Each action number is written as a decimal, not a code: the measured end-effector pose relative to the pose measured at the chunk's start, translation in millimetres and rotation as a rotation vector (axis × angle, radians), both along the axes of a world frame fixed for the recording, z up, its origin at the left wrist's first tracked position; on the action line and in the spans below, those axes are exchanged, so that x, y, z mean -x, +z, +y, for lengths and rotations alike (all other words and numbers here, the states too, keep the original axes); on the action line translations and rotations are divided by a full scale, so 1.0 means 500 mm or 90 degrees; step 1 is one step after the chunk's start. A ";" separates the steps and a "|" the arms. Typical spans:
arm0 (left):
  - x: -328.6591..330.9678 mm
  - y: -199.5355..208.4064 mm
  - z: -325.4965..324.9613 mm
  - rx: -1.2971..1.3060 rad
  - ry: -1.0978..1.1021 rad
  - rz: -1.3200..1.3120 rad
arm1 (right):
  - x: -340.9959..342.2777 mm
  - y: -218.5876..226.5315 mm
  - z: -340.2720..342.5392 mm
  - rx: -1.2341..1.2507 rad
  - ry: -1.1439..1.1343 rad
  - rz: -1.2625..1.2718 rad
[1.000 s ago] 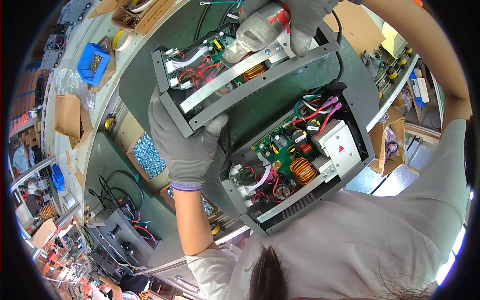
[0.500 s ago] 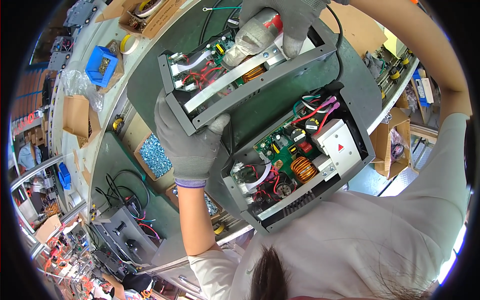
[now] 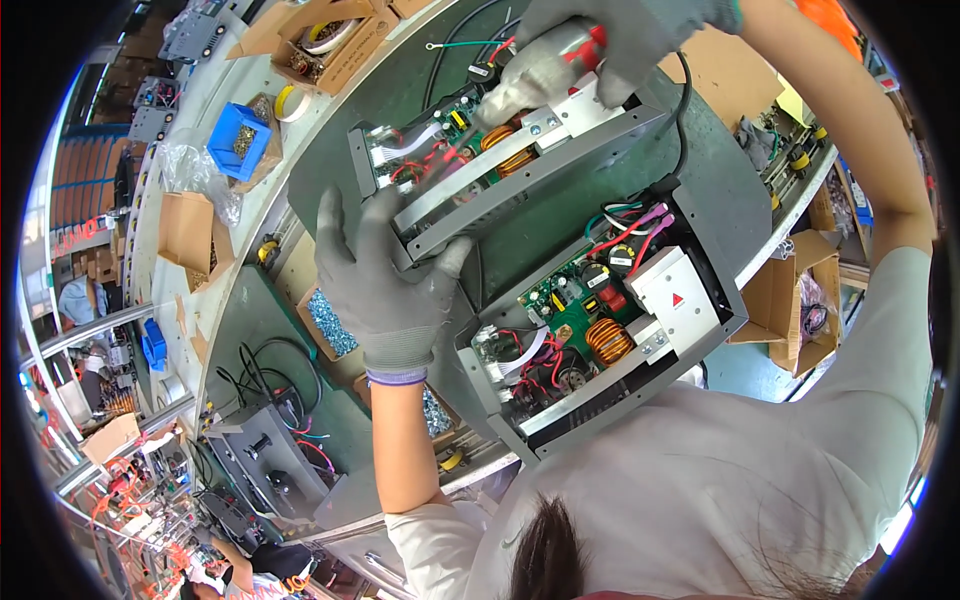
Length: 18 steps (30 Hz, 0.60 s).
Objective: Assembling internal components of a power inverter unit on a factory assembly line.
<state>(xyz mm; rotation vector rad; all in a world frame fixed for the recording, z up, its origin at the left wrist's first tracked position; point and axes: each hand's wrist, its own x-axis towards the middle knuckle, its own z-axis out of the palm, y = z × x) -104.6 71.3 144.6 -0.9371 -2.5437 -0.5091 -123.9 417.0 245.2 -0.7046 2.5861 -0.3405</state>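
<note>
At the top, my gloved right hand (image 3: 640,45) is closed around a worn grey and red power screwdriver (image 3: 530,75). Its blurred tip end points down-left over an open dark metal housing (image 3: 520,190), which holds a green circuit board, a copper coil and red wires. My gloved left hand (image 3: 385,280) is at that housing's left corner, fingers spread, with the thumb against the near edge. A second, similar open housing (image 3: 735,310) lies nearer my body. Inside it are a copper coil (image 3: 608,340) and a silver metal block (image 3: 680,295).
Boxes of small screws (image 3: 330,325) sit left of my wrist. Farther left are a blue bin (image 3: 238,140) and an open cardboard box (image 3: 190,230). A grey panel with cables (image 3: 260,455) lies at lower left. Another cardboard box (image 3: 790,305) stands at right.
My left hand has loosened at the housing corner, its fingers now lifted and spread. The screwdriver has moved slightly up and right over the housing. The whole view has shifted a little.
</note>
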 end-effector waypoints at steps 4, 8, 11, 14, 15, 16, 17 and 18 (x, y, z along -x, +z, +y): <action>0.001 0.047 0.022 0.102 0.013 0.020 | -0.100 0.041 0.066 0.203 -0.015 0.174; -0.012 0.060 0.029 0.149 0.031 0.011 | -0.207 0.067 0.069 0.071 -0.290 0.074; -0.026 0.060 0.035 0.128 0.045 0.016 | -0.328 -0.011 0.100 0.187 -0.367 0.160; -0.024 0.043 0.045 0.134 0.045 0.006 | -0.444 -0.045 0.108 0.213 -0.458 0.160; -0.025 0.047 0.040 0.136 0.034 0.002 | -0.490 -0.044 0.104 0.207 -0.459 0.165; -0.027 0.047 0.033 0.129 0.035 0.006 | -0.533 -0.051 0.100 0.235 -0.493 0.173; -0.029 0.047 0.023 0.123 0.033 -0.025 | -0.566 -0.048 0.090 0.261 -0.526 0.179; -0.021 0.043 0.024 0.107 0.008 -0.061 | -0.609 -0.011 0.074 0.233 -0.551 0.130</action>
